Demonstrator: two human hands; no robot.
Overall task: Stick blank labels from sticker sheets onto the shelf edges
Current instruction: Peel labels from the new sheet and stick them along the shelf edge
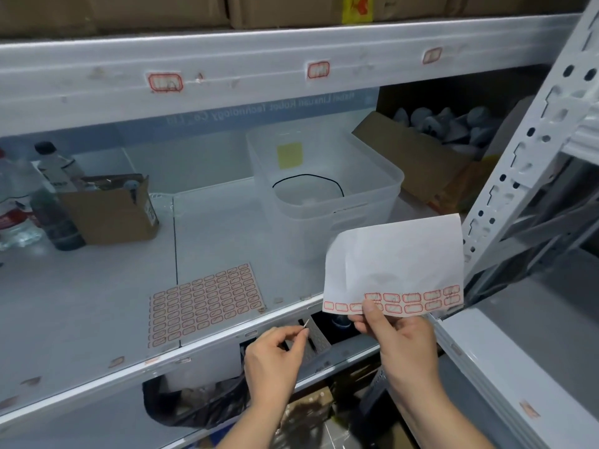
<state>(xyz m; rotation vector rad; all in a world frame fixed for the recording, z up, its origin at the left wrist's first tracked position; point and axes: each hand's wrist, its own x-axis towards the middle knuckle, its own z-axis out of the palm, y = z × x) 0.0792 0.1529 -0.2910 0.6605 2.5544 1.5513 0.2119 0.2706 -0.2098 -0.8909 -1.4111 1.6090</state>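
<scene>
My right hand [397, 335] pinches the bottom edge of a mostly used white sticker sheet [398, 264], held upright; two rows of red-bordered labels remain along its bottom. My left hand [275, 354] pinches a small peeled label [305, 323] between thumb and forefinger, just in front of the lower shelf edge [207, 346]. A second, full sticker sheet [204, 304] lies flat on the shelf board to the left. The upper shelf edge [259, 79] carries three red-bordered labels, one of them [165, 82] at the left. Small labels also dot the lower edge.
On the shelf stand a clear plastic bin [324, 176], an open cardboard box [110, 209] with bottles [19, 202] beside it, and a box of grey parts [447, 140]. A white perforated upright [531, 150] rises at the right. A black bag [194, 406] sits below.
</scene>
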